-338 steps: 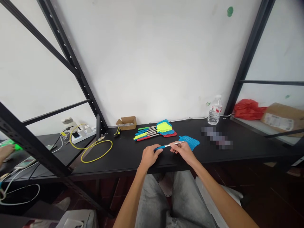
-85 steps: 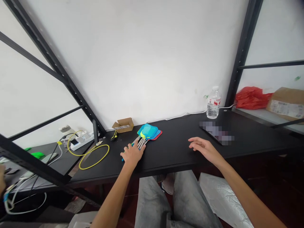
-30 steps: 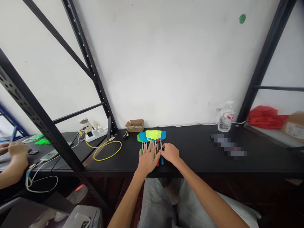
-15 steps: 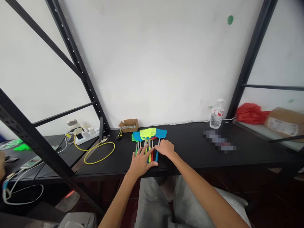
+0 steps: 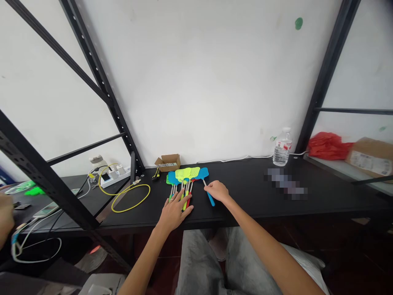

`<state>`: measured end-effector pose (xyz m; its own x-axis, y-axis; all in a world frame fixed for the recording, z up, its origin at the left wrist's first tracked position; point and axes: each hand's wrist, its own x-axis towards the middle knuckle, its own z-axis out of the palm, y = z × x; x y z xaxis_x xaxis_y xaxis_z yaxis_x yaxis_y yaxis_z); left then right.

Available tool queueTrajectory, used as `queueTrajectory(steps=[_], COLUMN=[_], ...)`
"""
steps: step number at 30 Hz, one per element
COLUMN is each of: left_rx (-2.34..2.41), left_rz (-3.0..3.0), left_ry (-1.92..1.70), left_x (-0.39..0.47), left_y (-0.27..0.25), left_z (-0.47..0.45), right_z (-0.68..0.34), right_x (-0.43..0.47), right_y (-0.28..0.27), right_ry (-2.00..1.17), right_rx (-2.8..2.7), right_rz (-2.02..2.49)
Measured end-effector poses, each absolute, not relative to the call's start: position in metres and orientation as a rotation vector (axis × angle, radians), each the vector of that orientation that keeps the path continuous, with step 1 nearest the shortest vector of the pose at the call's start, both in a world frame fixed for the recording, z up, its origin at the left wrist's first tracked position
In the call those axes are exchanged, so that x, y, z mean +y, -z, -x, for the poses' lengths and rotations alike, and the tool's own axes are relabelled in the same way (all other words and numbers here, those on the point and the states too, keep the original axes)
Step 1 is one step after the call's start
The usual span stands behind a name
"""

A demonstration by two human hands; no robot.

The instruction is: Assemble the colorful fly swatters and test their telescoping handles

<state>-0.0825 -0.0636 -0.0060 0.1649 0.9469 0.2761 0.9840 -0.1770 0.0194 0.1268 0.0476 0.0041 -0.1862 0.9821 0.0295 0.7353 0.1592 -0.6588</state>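
Several fly swatters lie bunched on the black table, heads toward the wall. Overlapping yellow-green heads (image 5: 187,173) are at the centre, with a blue head (image 5: 172,177) and a bit of green on their left. My left hand (image 5: 174,210) lies over the bunch's handles with its fingers spread; a red handle (image 5: 189,199) shows by its thumb. My right hand (image 5: 217,191) pinches the shaft of a blue fly swatter (image 5: 210,198) on the right side. Its handle slants away from the others, while its head still touches the yellow-green ones.
Behind the swatters stands an open cardboard box (image 5: 168,162), with a yellow-black tool (image 5: 156,175) beside it. A yellow cable (image 5: 149,192) loops on the left near a power strip (image 5: 115,176). A water bottle (image 5: 282,147) stands at right. Another person's hand (image 5: 5,219) shows at far left.
The right-hand blue swatter's handle has swung out to the right, away from the bunch, with my right hand on its shaft. My left hand and the bunch have shifted slightly left.
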Motion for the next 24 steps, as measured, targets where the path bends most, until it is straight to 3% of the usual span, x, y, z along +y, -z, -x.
queueTrajectory(steps=[9, 16, 24], left_rx=[-1.910, -1.900, -1.901], left_rz=[2.256, 2.250, 2.219], left_ry=[0.377, 0.459, 1.011], left_x=[-0.067, -0.065, -0.050], left_y=[0.014, 0.011, -0.011], left_z=[0.075, 0.076, 0.000], right_z=[-0.116, -0.124, -0.147], right_x=[0.036, 0.042, 0.041], right_y=[-0.006, -0.002, 0.008], right_ry=[-0.674, -0.936, -1.248], right_rx=[-1.996, -1.767, -1.531], right_rz=[1.629, 1.463, 0.926])
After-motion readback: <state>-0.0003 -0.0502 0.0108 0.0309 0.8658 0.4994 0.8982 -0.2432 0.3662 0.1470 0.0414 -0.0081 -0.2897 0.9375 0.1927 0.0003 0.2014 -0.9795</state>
